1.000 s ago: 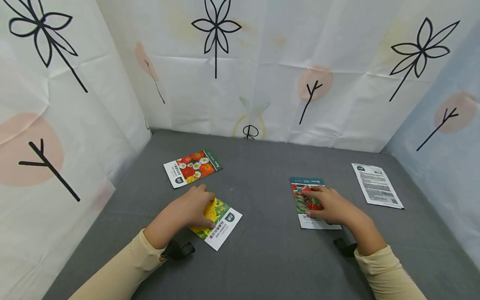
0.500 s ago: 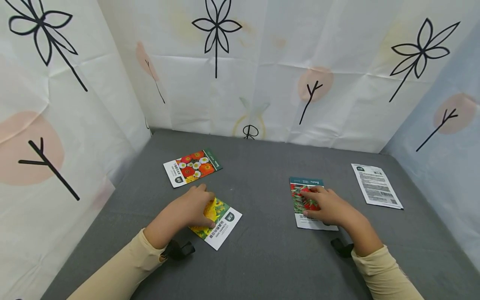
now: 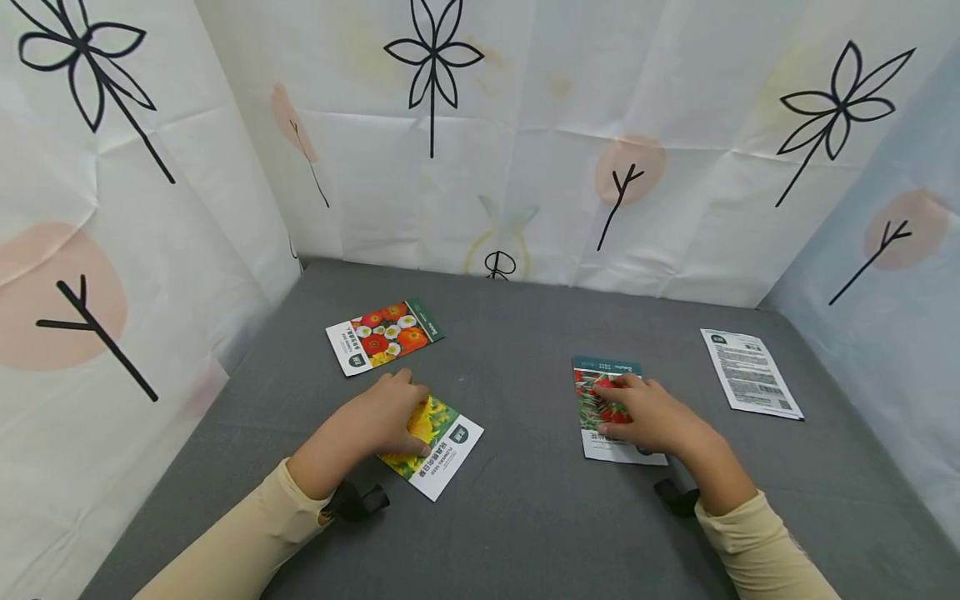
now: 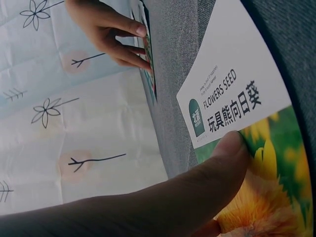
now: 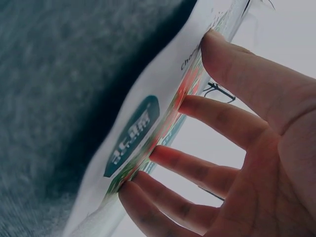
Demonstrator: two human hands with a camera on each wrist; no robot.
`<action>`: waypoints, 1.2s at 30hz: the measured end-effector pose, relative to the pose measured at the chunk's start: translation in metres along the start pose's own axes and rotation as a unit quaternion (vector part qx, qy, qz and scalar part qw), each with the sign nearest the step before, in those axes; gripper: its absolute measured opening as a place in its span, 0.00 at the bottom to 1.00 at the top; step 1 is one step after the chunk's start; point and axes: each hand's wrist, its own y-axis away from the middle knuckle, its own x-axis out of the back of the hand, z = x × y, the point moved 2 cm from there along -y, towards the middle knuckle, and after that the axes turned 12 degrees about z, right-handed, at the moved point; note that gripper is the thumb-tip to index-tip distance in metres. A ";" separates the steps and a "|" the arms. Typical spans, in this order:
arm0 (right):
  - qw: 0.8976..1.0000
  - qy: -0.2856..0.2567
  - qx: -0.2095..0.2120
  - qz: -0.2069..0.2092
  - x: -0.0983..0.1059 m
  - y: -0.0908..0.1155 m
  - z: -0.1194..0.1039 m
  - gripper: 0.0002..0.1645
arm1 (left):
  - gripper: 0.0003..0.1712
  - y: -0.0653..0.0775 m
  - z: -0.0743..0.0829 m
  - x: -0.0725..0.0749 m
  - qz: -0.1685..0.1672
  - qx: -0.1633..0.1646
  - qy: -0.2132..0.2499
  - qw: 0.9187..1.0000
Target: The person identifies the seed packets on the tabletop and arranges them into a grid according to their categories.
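Observation:
In the head view, my left hand (image 3: 382,417) rests on a seed packet with yellow flowers (image 3: 452,457). In the left wrist view, the thumb (image 4: 231,150) presses on its front, below the words "FLOWERS SEED". To the right, my right hand (image 3: 651,419) touches a seed packet with a red picture and a teal top band (image 3: 611,448). Seen from the right wrist, its spread fingers (image 5: 202,165) and thumb meet the packet's printed face (image 5: 133,136) with their tips. That packet lies on the grey cloth. The left hand's other fingers are mostly hidden.
A seed packet with red, orange and white flowers (image 3: 386,336) lies beyond my left hand. At the far right is a white packet with printed text (image 3: 752,373). A grey cloth (image 3: 517,517) covers the table, and patterned white sheets (image 3: 525,183) hang around it.
My right hand has slid a short way to the left, and the red-picture packet under its fingertips has moved along with it. The left hand and its packet have stayed put.

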 end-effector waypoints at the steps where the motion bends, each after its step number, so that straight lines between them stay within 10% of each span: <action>1: 1.000 0.001 0.001 0.000 0.000 0.000 0.000 0.41 | 0.41 0.000 0.000 0.000 0.000 0.001 0.001 1.000; 36: 1.000 -0.002 -0.014 0.006 -0.006 -0.004 -0.025 0.40 | 0.40 0.003 0.004 -0.002 0.022 0.014 -0.015 1.000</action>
